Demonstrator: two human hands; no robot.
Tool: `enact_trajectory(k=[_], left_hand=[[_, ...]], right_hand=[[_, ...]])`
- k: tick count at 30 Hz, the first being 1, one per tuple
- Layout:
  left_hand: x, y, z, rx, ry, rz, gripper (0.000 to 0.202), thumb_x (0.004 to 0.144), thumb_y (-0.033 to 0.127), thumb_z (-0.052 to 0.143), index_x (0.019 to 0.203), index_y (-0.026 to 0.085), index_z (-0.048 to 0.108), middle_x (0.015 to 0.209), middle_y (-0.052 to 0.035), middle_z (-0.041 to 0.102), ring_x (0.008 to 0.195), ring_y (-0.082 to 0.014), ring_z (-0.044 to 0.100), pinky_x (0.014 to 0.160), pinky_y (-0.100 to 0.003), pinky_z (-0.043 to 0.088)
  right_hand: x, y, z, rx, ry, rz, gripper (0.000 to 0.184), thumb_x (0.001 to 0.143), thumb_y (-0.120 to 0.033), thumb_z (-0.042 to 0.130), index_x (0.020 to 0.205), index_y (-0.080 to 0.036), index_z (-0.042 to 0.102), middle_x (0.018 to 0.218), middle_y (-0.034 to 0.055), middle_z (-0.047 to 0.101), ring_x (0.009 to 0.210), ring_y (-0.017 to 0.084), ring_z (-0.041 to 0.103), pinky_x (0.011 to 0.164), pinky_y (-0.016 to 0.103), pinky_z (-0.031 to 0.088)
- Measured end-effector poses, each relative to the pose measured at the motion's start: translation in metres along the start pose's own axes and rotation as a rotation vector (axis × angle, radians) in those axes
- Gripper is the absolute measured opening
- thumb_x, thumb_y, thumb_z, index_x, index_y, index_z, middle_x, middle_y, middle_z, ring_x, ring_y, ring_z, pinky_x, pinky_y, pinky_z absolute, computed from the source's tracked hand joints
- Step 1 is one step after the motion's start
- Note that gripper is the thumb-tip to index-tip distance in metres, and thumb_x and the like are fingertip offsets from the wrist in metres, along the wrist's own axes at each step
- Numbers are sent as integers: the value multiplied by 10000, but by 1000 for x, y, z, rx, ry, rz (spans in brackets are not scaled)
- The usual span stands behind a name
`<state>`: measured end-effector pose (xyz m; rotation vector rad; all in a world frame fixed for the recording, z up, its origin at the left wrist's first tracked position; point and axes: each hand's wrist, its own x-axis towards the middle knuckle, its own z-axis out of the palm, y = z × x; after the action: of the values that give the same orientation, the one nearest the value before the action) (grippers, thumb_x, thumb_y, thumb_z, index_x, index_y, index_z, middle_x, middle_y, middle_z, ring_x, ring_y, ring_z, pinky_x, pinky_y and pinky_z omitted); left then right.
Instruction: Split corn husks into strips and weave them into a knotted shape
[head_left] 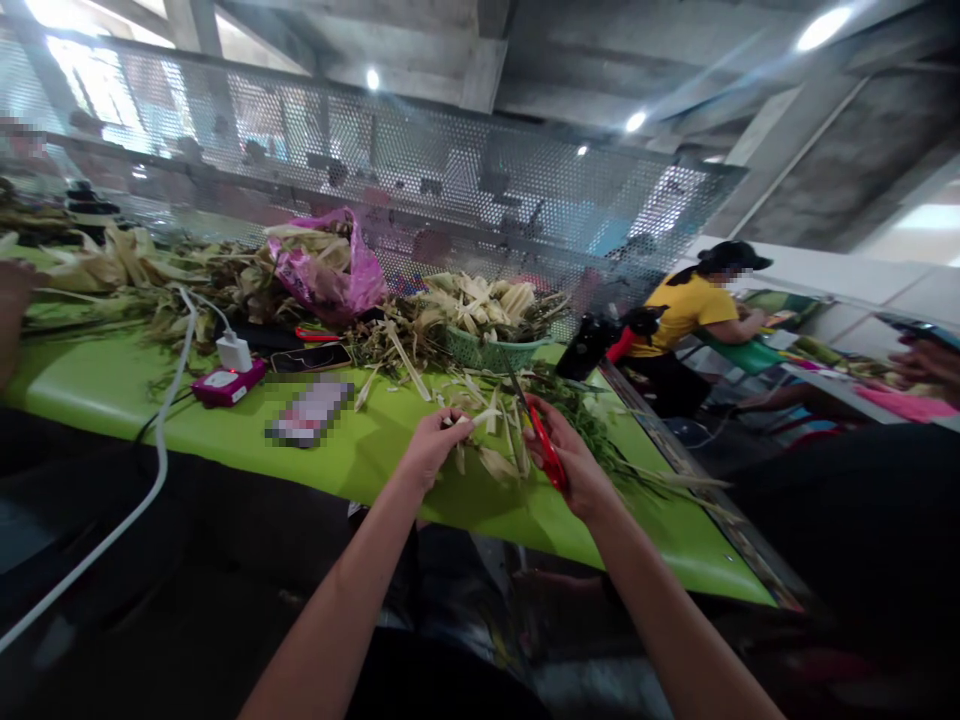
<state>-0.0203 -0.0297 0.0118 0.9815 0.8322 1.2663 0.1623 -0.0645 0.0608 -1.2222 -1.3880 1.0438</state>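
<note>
My right hand (pixel 574 455) grips a pair of red-handled scissors (pixel 553 462), whose dark blades point up and away toward the basket. A pinch of pale husk (pixel 465 422) shows between the fingers of my left hand (pixel 435 445), which is closed just left of the scissors. Between and beyond my hands, cut strips of dry husk (pixel 495 465) lie scattered on the green tabletop (pixel 390 480). Behind them stands a green plastic basket (pixel 491 352) heaped with pale dried husks (pixel 480 305). Green stalks (pixel 600 430) are spread to the right of my right hand.
A phone (pixel 309 412), a purple socket box (pixel 229 382) with a white charger, and a white cable (pixel 176 400) lie left. A pink plastic bag (pixel 330 270) of husks stands behind. Perforated metal mesh (pixel 420 200) rises at the back. A person in yellow (pixel 686 315) sits far right.
</note>
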Motion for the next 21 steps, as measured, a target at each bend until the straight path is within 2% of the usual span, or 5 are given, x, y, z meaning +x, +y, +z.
enact_trajectory(k=[3,7,14,17,21], left_hand=[[1,0,-1,-72,16,23,277,600,371,742,722,160,611,551,40,487,479,-62,414,461,-186,309],[0,1,0,-154,20,50,285,605,373,750,713,161,592,610,33,515,545,-68,458,535,-187,363],[1,-1,0,-172,82,134,230,639,302,722,767,168,587,665,23,550,619,-79,502,613,-187,394],[3,-2,0,-182,96,147,206,646,278,702,766,169,576,698,7,583,654,-94,536,632,-198,412],[3,-1,1,-185,125,164,236,621,289,727,744,168,565,656,26,555,615,-85,519,614,-201,410]], right_hand=[[-17,0,-13,-32,-117,29,627,750,-496,629,1306,-299,415,823,6,478,642,135,454,575,263,414],[-35,-1,-21,-100,-257,72,565,795,-577,529,1282,-317,406,893,44,488,725,192,479,659,332,433],[-44,3,-14,-260,-347,116,589,812,-594,507,1303,-312,346,903,29,497,719,165,486,621,285,424],[-45,4,-12,-292,-332,117,610,805,-595,521,1294,-273,349,893,27,500,725,156,485,618,266,418],[-46,1,-8,-313,-341,102,610,811,-591,513,1290,-244,364,861,24,497,747,166,491,661,282,428]])
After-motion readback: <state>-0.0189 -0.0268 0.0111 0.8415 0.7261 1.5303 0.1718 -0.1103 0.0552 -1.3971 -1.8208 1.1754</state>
